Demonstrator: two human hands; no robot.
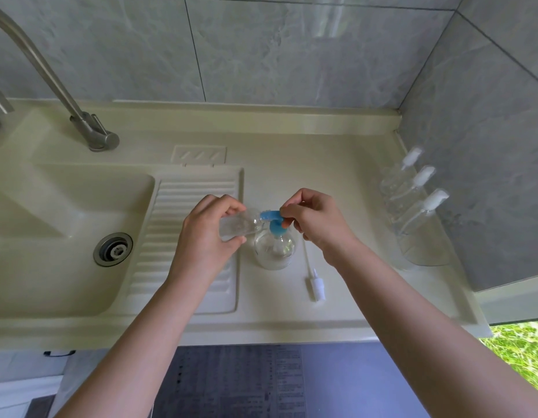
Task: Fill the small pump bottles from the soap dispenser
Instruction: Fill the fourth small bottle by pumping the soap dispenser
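Left hand (pixel 206 236): fingers (pixel 231 211) curled round a small clear bottle (pixel 239 226), held on its side, uncapped, with its open neck set against the nozzle of the blue pump head (pixel 272 218). Thumb lay under the bottle, the other fingers over the top of it.

Right hand (pixel 317 220): fingers bent inward and bunched on the rear of the blue pump head, pressing or pinching it; which of the two could not be told. The hand covered the back of the pump.

The pump head belonged to the soap dispenser (pixel 275 248), a round clear bottle standing upright on the cream worktop (pixel 337 182), directly below both hands and just right of the ribbed drainboard (pixel 183 236). The liquid level inside could not be read.

A loose white pump cap with its long dip tube (pixel 311 274) lay flat on the worktop just right of the dispenser, beneath the right wrist.

Three more small clear pump bottles (pixel 412 191), white caps on, stood or leaned in a row against the grey tiled wall (pixel 487 146) at the far right, well apart from the hands; a clear curved holder (pixel 424 254) sat in front of them.

Left: sink basin (pixel 50 221) with metal drain (pixel 112 248), and a steel tap (pixel 90 131) behind it.
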